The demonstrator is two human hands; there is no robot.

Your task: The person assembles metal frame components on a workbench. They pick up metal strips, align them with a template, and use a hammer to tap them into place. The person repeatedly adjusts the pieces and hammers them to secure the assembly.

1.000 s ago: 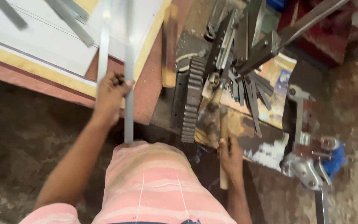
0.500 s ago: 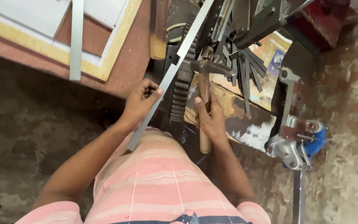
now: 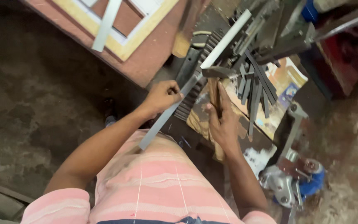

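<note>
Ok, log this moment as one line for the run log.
left hand: grips metal strip | right hand: holds hammer by handle | hammer head near strip | nearby: metal offcuts, grinder

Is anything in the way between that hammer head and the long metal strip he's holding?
Nothing visible: the hammer in the right hand meets the metal strip held by the left hand.

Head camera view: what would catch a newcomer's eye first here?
First, the long grey metal strip running slantwise through the middle, gripped by the left hand. Just right of it, the right hand holds a wooden-handled hammer over a cluttered bench. Lower right, a blue and silver power tool lies on the floor.
</note>
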